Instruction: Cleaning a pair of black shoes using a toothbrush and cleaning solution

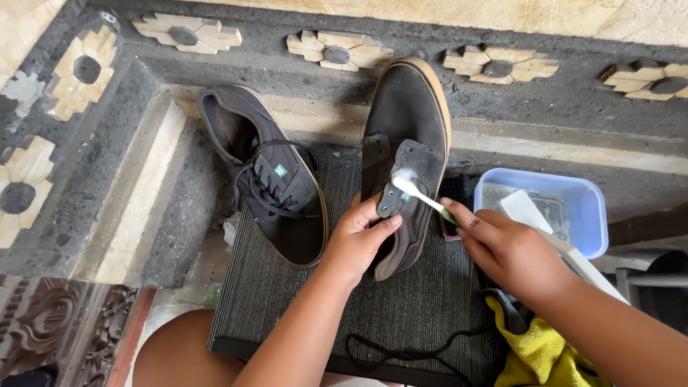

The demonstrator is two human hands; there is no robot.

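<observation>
A dusty dark-grey shoe [405,154] with a tan sole, toe pointing away, is gripped by the left hand [356,240]; a toothbrush [423,195] is clasped by the right hand [505,251].

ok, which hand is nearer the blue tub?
Right. The right hand is just beside the blue tub, holding a toothbrush; the left hand grips the shoe, farther left.

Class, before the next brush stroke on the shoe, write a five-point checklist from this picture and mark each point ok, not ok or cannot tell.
1. Left hand steadies the dark grey canvas shoe with tan sole: ok.
2. Right hand grips the white toothbrush: ok.
3. Bristles touch the shoe's tongue: ok.
4. Lace removed from this shoe: ok.
5. Water in the blue-rimmed clear plastic tub: cannot tell.
</observation>
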